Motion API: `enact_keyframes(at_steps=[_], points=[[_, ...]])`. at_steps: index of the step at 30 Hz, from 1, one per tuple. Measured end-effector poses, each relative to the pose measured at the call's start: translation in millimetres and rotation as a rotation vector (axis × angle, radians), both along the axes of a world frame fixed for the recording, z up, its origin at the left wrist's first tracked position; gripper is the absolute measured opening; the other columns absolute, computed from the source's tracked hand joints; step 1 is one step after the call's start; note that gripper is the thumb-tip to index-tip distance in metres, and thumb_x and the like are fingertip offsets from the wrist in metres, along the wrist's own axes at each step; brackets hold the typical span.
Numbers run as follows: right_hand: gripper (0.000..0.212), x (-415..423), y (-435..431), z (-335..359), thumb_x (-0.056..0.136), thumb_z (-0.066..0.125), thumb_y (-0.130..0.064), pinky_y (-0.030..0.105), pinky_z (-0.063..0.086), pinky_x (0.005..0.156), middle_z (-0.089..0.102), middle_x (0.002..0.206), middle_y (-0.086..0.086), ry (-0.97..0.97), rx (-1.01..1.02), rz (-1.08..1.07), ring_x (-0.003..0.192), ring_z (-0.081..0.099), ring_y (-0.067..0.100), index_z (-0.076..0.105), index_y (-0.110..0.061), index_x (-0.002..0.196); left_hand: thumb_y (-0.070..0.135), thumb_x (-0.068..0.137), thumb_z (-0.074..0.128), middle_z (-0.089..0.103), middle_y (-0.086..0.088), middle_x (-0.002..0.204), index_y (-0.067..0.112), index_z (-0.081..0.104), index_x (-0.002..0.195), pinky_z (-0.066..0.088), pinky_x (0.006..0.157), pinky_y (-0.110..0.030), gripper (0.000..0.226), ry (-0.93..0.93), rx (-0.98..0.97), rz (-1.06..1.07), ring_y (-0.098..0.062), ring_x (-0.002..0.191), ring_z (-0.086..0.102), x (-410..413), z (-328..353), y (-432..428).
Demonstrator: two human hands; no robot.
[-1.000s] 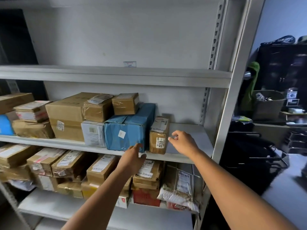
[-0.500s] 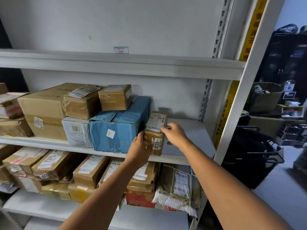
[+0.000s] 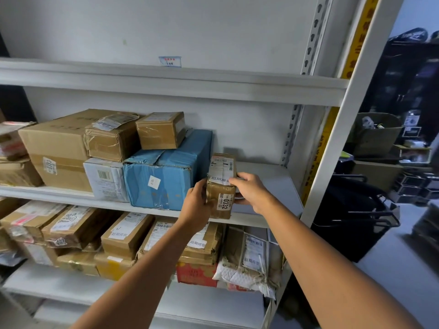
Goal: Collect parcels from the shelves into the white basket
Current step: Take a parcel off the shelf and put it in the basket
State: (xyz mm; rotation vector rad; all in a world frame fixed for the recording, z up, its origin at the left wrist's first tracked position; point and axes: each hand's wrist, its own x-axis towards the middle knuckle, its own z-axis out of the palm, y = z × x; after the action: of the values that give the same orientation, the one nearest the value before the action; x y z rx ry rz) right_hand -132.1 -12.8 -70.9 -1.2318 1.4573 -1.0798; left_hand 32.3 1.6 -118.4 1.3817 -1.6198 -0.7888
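Between left hand [image 3: 196, 206], right hand [image 3: 252, 193]: parcel [image 3: 221, 187]

The left hand [image 3: 196, 207] hides one face of the taped parcel [image 3: 222, 186]. The shelf tag [image 3: 169, 61] is illegible.

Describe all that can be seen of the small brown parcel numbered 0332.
The small brown parcel is a narrow cardboard box under glossy tape, slightly crumpled. A white shipping label covers its top; a 0332 sticker is on its front. It is at the front edge of the middle shelf, beside the blue box. The left hand and right hand grip its sides.
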Motion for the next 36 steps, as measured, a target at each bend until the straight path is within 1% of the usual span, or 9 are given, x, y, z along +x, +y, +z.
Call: enact_keyframes(at_steps=[5, 10, 13, 16, 21, 25, 29, 33, 36], points=[[0.026, -3, 24, -1, 0.097, 0.059, -0.022, 0.043, 0.062, 0.078, 0.074, 0.104, 0.003, -0.03, 0.005, -0.014, 0.094, 0.071, 0.022, 0.065, -0.02, 0.122, 0.01, 0.09, 0.07, 0.056, 0.003, 0.121, 0.024, 0.043, 0.139, 0.054, 0.065, -0.016, 0.058, 0.09, -0.016, -0.039, -0.007, 0.096, 0.061, -2, 8, 29], [0.047, -3, 52, -7, 0.094, 0.065, -0.021, 0.047, 0.06, 0.084, 0.068, 0.116, 0.0, -0.065, 0.018, -0.04, 0.099, 0.068, 0.02, 0.052, -0.023, 0.139, 0.029, 0.096, 0.063, 0.061, 0.006, 0.107, 0.021, 0.045, 0.122, 0.049, 0.05, -0.012, 0.034, 0.334, 0.087, -0.105, -0.003, 0.076, 0.065, -3, 12, 64], [0.066, 2, 69, -12, 0.089, 0.07, -0.018, 0.042, 0.06, 0.081, 0.064, 0.115, -0.003, -0.05, 0.019, -0.025, 0.096, 0.066, 0.014, 0.041, -0.027, 0.148, 0.037, 0.096, 0.061, 0.065, -0.014, 0.116, 0.018, 0.047, 0.117, 0.054, 0.057, -0.026, 0.031, 0.432, 0.154, -0.087, -0.016, 0.08, 0.071, 1, 9, 69], [0.082, 7, 78, -20, 0.077, 0.075, -0.021, 0.05, 0.056, 0.092, 0.063, 0.127, 0.001, -0.01, 0.042, -0.008, 0.111, 0.063, 0.021, 0.038, -0.031, 0.149, 0.036, 0.099, 0.056, 0.066, -0.009, 0.116, 0.027, 0.048, 0.127, 0.058, 0.07, -0.034, 0.031, 0.448, 0.203, -0.104, -0.019, 0.093, 0.071, 8, 7, 72], [0.059, 14, 88, -32, 0.092, 0.068, -0.026, 0.046, 0.057, 0.091, 0.059, 0.13, 0.002, 0.032, 0.035, -0.006, 0.114, 0.059, 0.021, 0.043, -0.031, 0.145, 0.029, 0.099, 0.057, 0.063, -0.009, 0.118, 0.032, 0.041, 0.143, 0.06, 0.079, -0.049, 0.047, 0.385, 0.224, -0.102, -0.027, 0.101, 0.068, 14, 2, 70], [0.059, 15, 84, -37, 0.092, 0.068, -0.036, 0.043, 0.056, 0.092, 0.058, 0.136, 0.0, 0.1, -0.013, 0.001, 0.116, 0.058, 0.018, 0.041, -0.035, 0.145, 0.025, 0.098, 0.059, 0.063, -0.006, 0.123, 0.033, 0.039, 0.146, 0.062, 0.066, -0.035, 0.053, 0.345, 0.217, -0.128, -0.021, 0.1, 0.067, 17, 0, 63], [0.061, 9, 78, -31, 0.096, 0.062, -0.041, 0.027, 0.052, 0.067, 0.054, 0.14, 0.003, 0.136, -0.035, 0.012, 0.109, 0.055, 0.016, 0.035, -0.034, 0.15, 0.018, 0.098, 0.058, 0.066, -0.002, 0.119, 0.036, 0.039, 0.141, 0.058, 0.06, -0.029, 0.051, 0.394, 0.276, -0.17, -0.017, 0.098, 0.067, 19, 5, 58], [0.063, 7, 75, -30, 0.093, 0.066, -0.038, 0.045, 0.059, 0.084, 0.054, 0.139, 0.003, 0.117, -0.01, 0.031, 0.107, 0.059, 0.017, 0.035, -0.036, 0.149, 0.016, 0.097, 0.061, 0.068, 0.0, 0.113, 0.039, 0.045, 0.131, 0.058, 0.081, -0.049, 0.044, 0.406, 0.297, -0.155, -0.023, 0.103, 0.064, 18, 9, 58], [0.063, 4, 75, -31, 0.092, 0.068, -0.034, 0.05, 0.061, 0.078, 0.058, 0.131, 0.001, 0.093, -0.005, 0.047, 0.1, 0.064, 0.017, 0.037, -0.038, 0.147, 0.015, 0.095, 0.063, 0.07, -0.001, 0.111, 0.037, 0.047, 0.128, 0.057, 0.083, -0.052, 0.043, 0.423, 0.314, -0.139, -0.026, 0.104, 0.065, 18, 8, 65]])
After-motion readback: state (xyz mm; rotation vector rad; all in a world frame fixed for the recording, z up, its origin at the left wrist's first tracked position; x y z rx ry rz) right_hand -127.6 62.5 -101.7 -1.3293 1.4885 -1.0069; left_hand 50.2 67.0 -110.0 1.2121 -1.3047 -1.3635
